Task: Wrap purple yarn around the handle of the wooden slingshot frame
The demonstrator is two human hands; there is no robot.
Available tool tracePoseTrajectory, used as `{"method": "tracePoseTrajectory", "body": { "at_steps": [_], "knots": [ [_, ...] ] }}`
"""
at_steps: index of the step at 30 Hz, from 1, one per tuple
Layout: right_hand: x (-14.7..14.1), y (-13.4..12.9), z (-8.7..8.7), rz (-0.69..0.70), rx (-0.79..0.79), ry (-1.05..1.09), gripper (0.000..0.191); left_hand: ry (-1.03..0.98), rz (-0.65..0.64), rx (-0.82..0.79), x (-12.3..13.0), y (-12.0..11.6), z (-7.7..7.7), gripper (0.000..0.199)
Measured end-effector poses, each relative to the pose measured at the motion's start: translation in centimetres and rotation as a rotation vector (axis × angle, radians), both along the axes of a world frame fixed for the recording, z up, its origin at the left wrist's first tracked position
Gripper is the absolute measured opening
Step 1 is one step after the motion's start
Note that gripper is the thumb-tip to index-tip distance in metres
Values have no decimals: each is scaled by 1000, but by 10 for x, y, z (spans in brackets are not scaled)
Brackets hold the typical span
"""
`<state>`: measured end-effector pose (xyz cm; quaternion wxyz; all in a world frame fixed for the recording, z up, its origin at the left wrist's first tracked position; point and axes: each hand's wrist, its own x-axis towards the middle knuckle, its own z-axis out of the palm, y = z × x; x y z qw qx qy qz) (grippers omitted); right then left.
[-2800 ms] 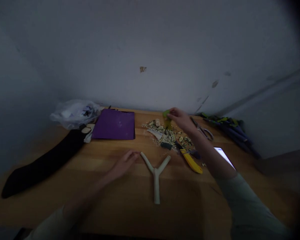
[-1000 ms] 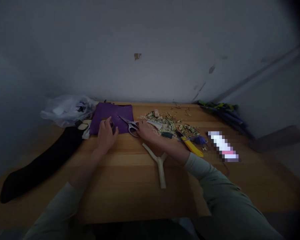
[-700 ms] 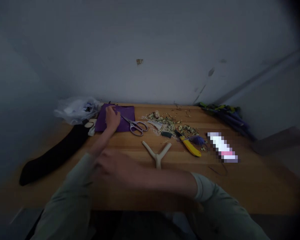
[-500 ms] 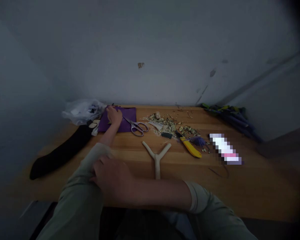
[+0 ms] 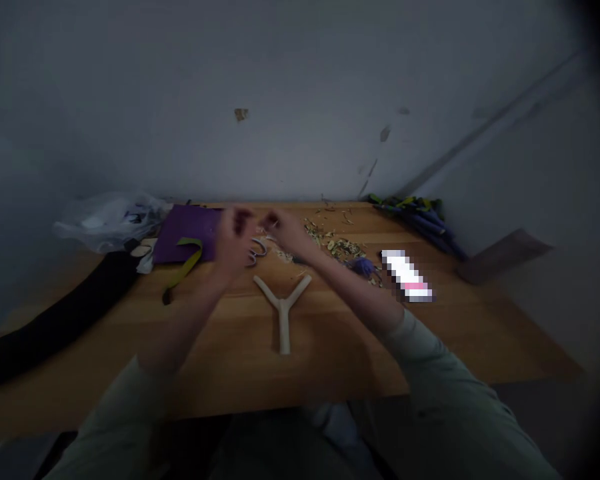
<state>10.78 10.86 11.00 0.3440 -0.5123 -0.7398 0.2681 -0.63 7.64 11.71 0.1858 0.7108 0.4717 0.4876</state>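
Note:
Both bare hands are raised close together over the far middle of the table. My left hand (image 5: 233, 237) has curled fingers; blur hides what they hold, if anything. Facing it, my right hand (image 5: 286, 233) has its fingers drawn together, and their contents cannot be made out. A yellow-green strip (image 5: 195, 257) with a dark end is left of my left hand, in front of a flat purple piece (image 5: 175, 233). Partly hidden behind the hands are scissors (image 5: 258, 248). Nearer me lies a peeled, Y-shaped wooden fork (image 5: 283, 317).
Wood shavings (image 5: 343, 247) and a purple tangle (image 5: 364, 267) lie beyond my right forearm. Further right are a phone (image 5: 407, 277) with a blurred-out screen and a bundle of dark stems (image 5: 420, 220). A plastic bag (image 5: 110, 220) and a long black object (image 5: 65, 307) are on the left.
My right hand has left my left sleeve and moved forward beside my left hand. My left hand has come off the purple piece; the yellow-green strip now shows. The view has turned right.

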Motion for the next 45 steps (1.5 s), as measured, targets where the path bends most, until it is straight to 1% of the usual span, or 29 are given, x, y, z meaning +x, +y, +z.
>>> {"method": "tracePoseTrajectory", "body": {
  "at_steps": [2, 3, 4, 5, 6, 8, 9, 11, 13, 15, 17, 18, 20, 21, 24, 25, 26, 27, 28, 29, 31, 33, 35, 37, 39, 42, 45],
  "knots": [
    [37, 55, 0, -202, 11, 22, 26, 84, -231, 33, 40, -41, -3, 18],
    [55, 75, -2, -296, 11, 29, 27, 140, -374, 56, 60, -61, -5, 19],
    [71, 89, -6, -379, 6, 34, 25, 246, -528, 103, 78, -78, -7, 26],
    [85, 99, -11, -453, 0, 35, 26, 296, -594, 125, 94, -92, -10, 32],
    [98, 104, -17, -510, -11, 32, 29, 316, -622, 116, 107, -103, -12, 34],
    [116, 107, -31, -576, -43, 21, 31, 317, -623, 67, 124, -117, -16, 30],
    [123, 106, -37, -590, -62, 16, 31, 306, -623, 25, 128, -121, -16, 28],
    [135, 105, -45, -585, -103, 8, 31, 244, -676, -77, 129, -129, -14, 22],
    [147, 105, -46, -550, -154, -5, 31, 178, -772, -175, 126, -135, -8, 15],
    [158, 102, -42, -499, -207, -31, 31, 132, -846, -299, 125, -139, -6, 15],
    [168, 90, -38, -429, -267, -75, 31, 102, -890, -427, 127, -135, -11, 14],
    [172, 80, -37, -391, -301, -103, 31, 87, -888, -498, 127, -130, -18, 12],
    [177, 49, -42, -327, -362, -165, 30, 103, -839, -529, 123, -112, -36, 11],
    [177, 30, -47, -310, -379, -192, 28, 109, -793, -538, 118, -101, -47, 10],
    [170, -29, -73, -323, -359, -228, 18, 106, -615, -559, 90, -69, -79, 15],
    [167, -46, -82, -333, -342, -220, 21, 99, -559, -566, 79, -61, -87, 17],
    [165, -59, -89, -350, -329, -203, 21, 91, -511, -573, 69, -55, -93, 18],
    [163, -68, -94, -357, -323, -178, 16, 79, -467, -579, 58, -51, -98, 18],
    [163, -74, -96, -362, -323, -145, 13, 66, -431, -585, 49, -49, -100, 19],
    [163, -78, -95, -360, -331, -105, 10, 55, -412, -590, 40, -48, -102, 18],
    [165, -80, -88, -326, -373, -1, 11, 27, -378, -600, 24, -47, -102, 18],
    [164, -78, -78, -253, -449, 130, 19, -2, -342, -611, 10, -46, -101, 18],
    [157, -77, -73, -171, -535, 266, 32, -30, -286, -619, -3, -42, -102, 18],
    [143, -75, -72, -115, -600, 385, 41, -56, -231, -621, -14, -36, -106, 18],
    [126, -72, -76, -92, -636, 483, 43, -77, -193, -617, -23, -30, -111, 18],
    [102, -64, -81, -86, -672, 598, 43, -99, -157, -599, -35, -26, -119, 18],
    [86, -52, -83, -88, -682, 681, 38, -103, -124, -584, -42, -26, -122, 19]
  ]
}}
